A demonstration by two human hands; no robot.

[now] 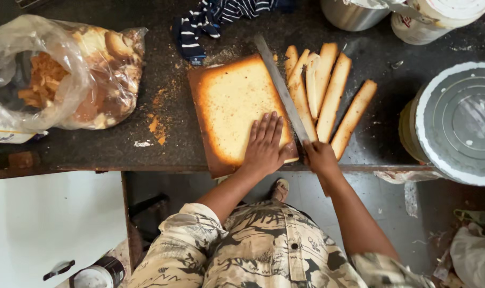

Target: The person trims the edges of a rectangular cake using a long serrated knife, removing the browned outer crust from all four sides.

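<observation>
A flat slab of golden cake (pixel 229 104) with browned edges lies on the dark counter (pixel 162 144). My left hand (pixel 265 144) presses flat on its near right corner, fingers spread. My right hand (pixel 319 156) grips the handle of a long knife (pixel 281 88), whose blade runs along the slab's right edge, pointing away from me. Right of the blade lie several cut strips of cake (pixel 327 93), side by side.
A clear plastic bag (pixel 61 74) of cake offcuts sits at the left. A striped cloth (pixel 210 18) lies at the back. Large metal tins (pixel 455 122) stand at the right and a metal pot (pixel 349 13) at the back. Crumbs dot the counter.
</observation>
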